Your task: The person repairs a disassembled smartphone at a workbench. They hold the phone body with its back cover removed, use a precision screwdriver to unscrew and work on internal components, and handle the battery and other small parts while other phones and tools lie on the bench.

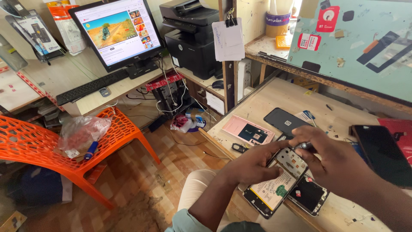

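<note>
A person is sitting at a wooden workbench (274,96), looking down at their two bare hands. The left hand (251,165) is gripping an opened phone (277,182) with its back cover off, fingers curled around its left edge and thumb lying across the exposed insides. The phone is tilting up off the front edge of the bench, just above the person's lap, its battery and circuit board facing up. The right hand (330,157) is closing around a small metal tool (304,146), pinching it between thumb and fingertips, with the tip touching the upper end of the phone. Most of the tool is hidden by the fingers, so its kind is hard to tell.

Just beside the held phone, under the right hand, a second phone body (310,195) is lying flat on the bench. Further back, a pink phone frame (248,130) and a black back cover (284,120) are lying side by side. A dark phone (382,152) is resting at the right. To the left, well apart, an orange plastic chair (64,141) is carrying a clear plastic bag (81,131), and a computer monitor (116,31) and black printer (191,36) are standing on a desk behind.
</note>
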The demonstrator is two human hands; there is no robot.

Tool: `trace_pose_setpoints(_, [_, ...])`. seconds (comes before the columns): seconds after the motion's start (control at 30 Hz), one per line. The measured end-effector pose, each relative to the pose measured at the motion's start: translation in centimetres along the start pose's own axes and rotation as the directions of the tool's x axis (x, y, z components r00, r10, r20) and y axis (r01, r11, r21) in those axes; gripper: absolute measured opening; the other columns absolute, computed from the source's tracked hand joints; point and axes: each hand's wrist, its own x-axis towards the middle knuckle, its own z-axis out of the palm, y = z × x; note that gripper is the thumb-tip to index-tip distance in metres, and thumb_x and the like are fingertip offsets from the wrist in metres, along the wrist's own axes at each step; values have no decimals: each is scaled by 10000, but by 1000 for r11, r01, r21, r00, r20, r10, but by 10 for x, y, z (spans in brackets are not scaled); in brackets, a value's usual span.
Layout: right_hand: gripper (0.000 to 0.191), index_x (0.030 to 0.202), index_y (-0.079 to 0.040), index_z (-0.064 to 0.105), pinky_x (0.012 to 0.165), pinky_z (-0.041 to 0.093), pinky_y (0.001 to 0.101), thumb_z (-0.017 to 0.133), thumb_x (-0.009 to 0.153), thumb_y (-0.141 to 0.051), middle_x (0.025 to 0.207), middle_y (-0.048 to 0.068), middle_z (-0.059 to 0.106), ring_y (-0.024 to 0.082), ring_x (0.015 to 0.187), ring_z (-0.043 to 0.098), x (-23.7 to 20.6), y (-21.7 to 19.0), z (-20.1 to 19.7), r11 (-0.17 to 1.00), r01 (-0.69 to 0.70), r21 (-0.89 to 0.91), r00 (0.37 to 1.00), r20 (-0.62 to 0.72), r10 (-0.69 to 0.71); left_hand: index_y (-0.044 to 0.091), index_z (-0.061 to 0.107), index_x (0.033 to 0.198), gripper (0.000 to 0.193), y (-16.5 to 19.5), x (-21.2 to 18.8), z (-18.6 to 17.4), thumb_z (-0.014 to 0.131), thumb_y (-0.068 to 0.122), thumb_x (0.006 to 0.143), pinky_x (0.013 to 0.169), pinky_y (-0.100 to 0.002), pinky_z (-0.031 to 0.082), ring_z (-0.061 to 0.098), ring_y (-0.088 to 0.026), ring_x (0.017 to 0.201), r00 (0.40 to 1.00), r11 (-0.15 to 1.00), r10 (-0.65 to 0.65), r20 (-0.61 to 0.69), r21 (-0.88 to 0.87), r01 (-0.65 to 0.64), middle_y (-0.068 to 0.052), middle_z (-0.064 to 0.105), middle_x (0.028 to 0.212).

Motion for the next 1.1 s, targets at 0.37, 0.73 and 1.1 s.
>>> trace_pose_setpoints(0.37, [555,1369,-128,469,564,631,339,700,866,-177,1134,104,736,250,884,770,-3,-2,-2,998,-18,64,1000,26,17,-8,347,1625,739,-2,-1,1,595,-55,931,1040,-286,491,597,-128,1184,1000,1000,10,-9,-15,-10,-105,634,1300])
trace_pose_setpoints(0.73, [562,1313,-121,502,647,611,304,716,797,-56,988,81,789,161,783,737,4,-7,-44,956,-216,201,971,-62,232,74,336,1625,781,15,-6,1,567,-90,897,969,-288,526,612,-125,1143,989,998,-38,-145,-64,29,-100,641,1316])
trace_pose_setpoints(1.1, [501,1284,-150,561,731,614,288,745,820,-108,957,33,802,108,767,741,1,-13,-32,923,-377,77,861,397,318,43,334,1567,740,4,4,5,560,-78,873,916,-329,576,687,-197,1057,886,831,-97,-454,-527,-179,-193,640,1262])
